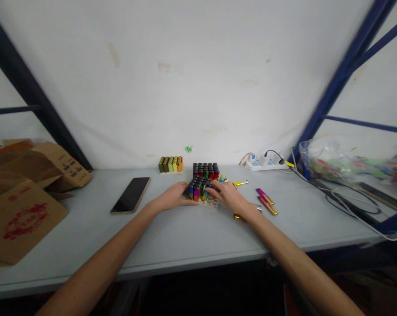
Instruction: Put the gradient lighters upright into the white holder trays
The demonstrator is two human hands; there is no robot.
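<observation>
"What is set around the work?"
"At the left of the counter [172, 239], creased brown paper bags [27, 219] are piled; a flat dark phone [131, 195] is laid nearer the middle. A white power strip [264, 164] is placed by the wall [198, 96], and a crinkled clear plastic bag [321, 156] is seen at the far right."

"Is anything in the way?"
"Loose pink-and-gold lighters [268, 206] are scattered right of the right hand [227, 194]; gold ones are partly hidden by its wrist. Behind, two blocks are stood upright: a black-topped block [206, 170] and a green-to-orange block [170, 164]."

"And the lighters being handled?"
"Shiny, slim, blue, purple and green, with black tops, they are stood in a pale tray [212, 203], its front-right pockets bare. A blue-and-yellow lighter [205, 195], tilted over it, is pinched by the right hand."

"The left hand [172, 196]?"
"Thumb and fingers are spread about the tray's left corner; whether it is gripped cannot be told."
</observation>
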